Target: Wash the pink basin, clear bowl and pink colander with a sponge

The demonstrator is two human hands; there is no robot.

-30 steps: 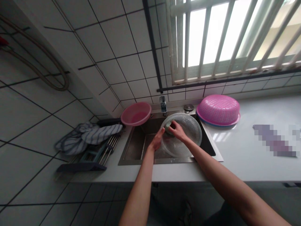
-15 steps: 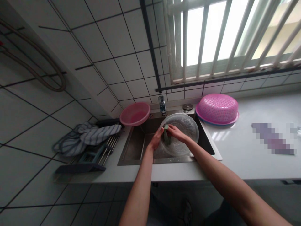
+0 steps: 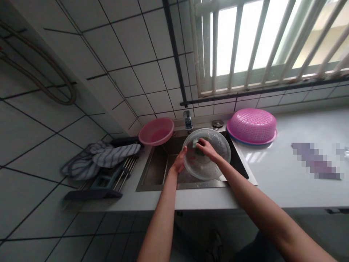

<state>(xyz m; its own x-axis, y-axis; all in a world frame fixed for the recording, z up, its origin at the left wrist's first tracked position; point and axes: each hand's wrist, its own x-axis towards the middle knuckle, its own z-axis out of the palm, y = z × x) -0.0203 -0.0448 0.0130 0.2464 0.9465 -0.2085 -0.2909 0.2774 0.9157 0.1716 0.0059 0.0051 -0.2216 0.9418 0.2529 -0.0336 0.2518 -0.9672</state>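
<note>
Head camera view: at a steel sink [image 3: 155,178] set into a white bench [image 3: 283,182], a person works over a round, translucent strainer [image 3: 215,169] in the basin's right-hand part. Its broad face is turned up toward the camera; being round, it shows no clear long axis, and whether the hollow or domed side faces up cannot be told. The left hand [image 3: 179,162] has its grip closed on the strainer's left edge, thumb pointing up along the rim, its other fingers largely hidden. The right hand [image 3: 206,148], reaching in from the lower right, pinches a pale green cloth [image 3: 195,142] against the strainer's upper left, grip closed, the cloth's light end jutting left past the fingertips. Behind stands a faucet [image 3: 188,120], between a pink basin [image 3: 156,134] and an upturned pink basket [image 3: 252,125].
</note>
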